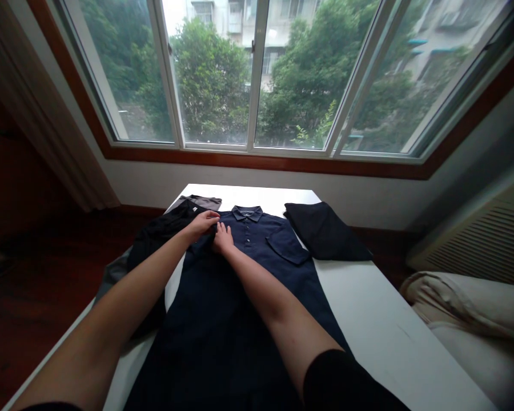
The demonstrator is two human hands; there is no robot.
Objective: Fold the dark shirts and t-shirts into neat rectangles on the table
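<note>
A navy collared shirt (pixel 223 319) lies spread out, front up, on the white table (pixel 360 302), its collar toward the window. Its right-hand sleeve is folded in over the chest. My left hand (pixel 204 221) is at the shoulder on the left side, fingertips pressed together at the fabric; what they pinch is too small to make out. Just to the right, my right hand (pixel 223 236) rests on the shirt near the same shoulder with its fingers apart.
Black clothing (pixel 154 242) and grey garments (pixel 117 271) lie along the table's left side. A folded black cloth (pixel 329 231) is at the back right. Beige bedding (pixel 466 302) stands right of the table; a window is beyond.
</note>
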